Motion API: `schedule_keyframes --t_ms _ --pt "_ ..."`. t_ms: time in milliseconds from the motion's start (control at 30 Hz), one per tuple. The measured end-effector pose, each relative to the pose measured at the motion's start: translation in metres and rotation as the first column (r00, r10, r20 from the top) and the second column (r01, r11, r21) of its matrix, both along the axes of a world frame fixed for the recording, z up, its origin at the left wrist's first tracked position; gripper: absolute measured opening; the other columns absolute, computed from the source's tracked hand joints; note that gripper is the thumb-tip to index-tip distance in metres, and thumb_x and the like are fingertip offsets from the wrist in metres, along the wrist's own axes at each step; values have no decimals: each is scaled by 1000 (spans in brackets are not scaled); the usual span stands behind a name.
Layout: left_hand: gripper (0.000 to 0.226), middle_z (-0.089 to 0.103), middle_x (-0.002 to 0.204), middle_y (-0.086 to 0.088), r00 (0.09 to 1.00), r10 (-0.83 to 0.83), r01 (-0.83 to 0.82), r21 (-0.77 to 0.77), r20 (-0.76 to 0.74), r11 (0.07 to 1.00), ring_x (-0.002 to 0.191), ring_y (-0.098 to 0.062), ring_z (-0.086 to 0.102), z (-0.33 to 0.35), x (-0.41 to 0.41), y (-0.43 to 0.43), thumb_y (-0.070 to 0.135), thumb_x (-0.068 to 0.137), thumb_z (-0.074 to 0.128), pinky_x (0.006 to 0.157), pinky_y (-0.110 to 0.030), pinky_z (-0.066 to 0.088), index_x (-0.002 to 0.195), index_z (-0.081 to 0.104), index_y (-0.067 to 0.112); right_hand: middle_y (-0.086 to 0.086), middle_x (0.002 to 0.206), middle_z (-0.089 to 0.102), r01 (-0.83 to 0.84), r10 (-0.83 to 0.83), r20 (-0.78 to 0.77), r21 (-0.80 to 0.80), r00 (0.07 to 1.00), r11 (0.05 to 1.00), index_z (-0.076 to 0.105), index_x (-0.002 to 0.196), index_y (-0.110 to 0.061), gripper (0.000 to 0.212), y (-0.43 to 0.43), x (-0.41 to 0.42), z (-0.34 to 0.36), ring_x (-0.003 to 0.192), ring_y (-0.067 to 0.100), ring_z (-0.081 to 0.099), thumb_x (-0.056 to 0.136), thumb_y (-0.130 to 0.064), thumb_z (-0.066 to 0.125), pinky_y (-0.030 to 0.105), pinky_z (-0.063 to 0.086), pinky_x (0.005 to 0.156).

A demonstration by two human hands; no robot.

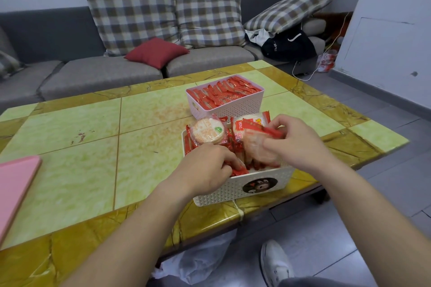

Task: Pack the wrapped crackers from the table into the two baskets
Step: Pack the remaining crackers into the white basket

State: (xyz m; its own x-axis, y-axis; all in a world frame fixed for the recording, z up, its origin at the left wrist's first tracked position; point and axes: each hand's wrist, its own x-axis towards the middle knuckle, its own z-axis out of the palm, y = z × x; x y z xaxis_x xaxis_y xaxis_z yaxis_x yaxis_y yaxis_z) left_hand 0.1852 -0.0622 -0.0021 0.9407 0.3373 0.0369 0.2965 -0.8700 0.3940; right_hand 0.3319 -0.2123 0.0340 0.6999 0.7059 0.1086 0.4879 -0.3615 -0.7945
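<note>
both forearms reach in from the bottom of the view, and they meet over the white basket (pixel 242 187) at the near edge of the tabletop (pixel 93 123). left hand (pixel 207 165) is down inside the basket at its near-left corner, fingers curled among the red wrappers, and i'd say it is pushing packs aside to open a slot; whether its grip is actually closed on one pack, i cannot tell, the fingertips are buried. right hand (pixel 296 140) has its grip pinched on a wrapped cracker (pixel 258 149), a pale round disc in clear film with a red end, held on edge and tilted over the middle of the basket. on edge makes sense: the packs already in there stand upright in rows, so this one slots in the same way. two more round crackers (pixel 207 134) stick up above the far rim, not yet settled down.

behind, touching or just beside the white one, the pink basket (pixel 226 105) sits packed level with red wrappers in tidy slanted rows, looks finished. no loose crackers show on the tabletop, so this reads as the last few going in. crowding is the risk; those tall ones may need pressing down. a pink flat thing (pixel 16 189) lies at the left edge, well apart.
</note>
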Motion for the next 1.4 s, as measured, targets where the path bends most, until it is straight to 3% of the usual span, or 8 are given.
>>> schedule_keyframes --t_ms 167,367,467,667,900,1000,1133,1400 --pt "38 75 104 20 1000 13 -13 28 8 1000 94 -2 65 3 -3 3 20 86 49 85 -34 56 104 78 36 -4 90 68 -69 133 214 -286 968 956 52 99 -20 31 14 -22 -22 80 18 64 79 -30 74 35 50 67" --pt "23 73 96 17 925 155 -196 88 347 977 93 -11 64 9 -4 9 20 85 57 79 -35 53 91 76 33 5 109 65 -101 314 250 -614 916 783 53 111 -21 46 23 -23 -23 92 27 59 96 -62 40 39 47 76" --pt "35 62 124 6 862 260 -368 185 435 911 116 -20 50 4 -2 16 28 84 68 95 -32 41 118 66 28 2 110 67 -182 372 144 -678 917 712 58 115 -20 59 22 -23 -23 97 26 63 95 -70 36 42 52 87" --pt "63 58 131 4 868 387 -445 141 312 884 127 -22 48 -8 0 34 44 77 77 107 -35 33 132 53 25 -3 77 74 -20 77 268 -210 960 977 69 84 -21 30 22 -9 0 70 19 68 98 -39 49 37 57 67" --pt "79 50 123 7 804 90 -134 31 588 991 112 -11 52 15 -4 3 35 66 87 92 -28 48 131 44 24 -4 95 73 -31 122 -411 220 904 975 70 115 -26 21 28 -11 9 66 9 68 94 -29 68 26 49 51" --pt "81 50 130 13 859 97 -87 -45 503 995 121 -5 47 15 -1 -9 46 69 86 100 -22 42 135 42 30 -5 90 76 -21 73 -238 215 969 976 74 110 -22 25 17 1 13 67 6 68 87 -15 72 26 51 57" --pt "24 62 115 16 886 99 -116 9 453 993 114 -7 54 10 3 4 40 87 60 99 -40 47 109 63 32 -14 107 73 -41 58 260 -71 964 997 71 120 -33 35 -6 17 19 94 7 66 85 -28 71 34 55 84" --pt "47 56 139 9 926 225 -287 182 302 940 132 -19 45 -5 15 15 28 86 62 109 -44 39 132 57 32 4 90 69 -82 302 345 -530 889 844 68 94 -17 28 17 -1 -23 88 29 67 99 -38 50 35 51 67"
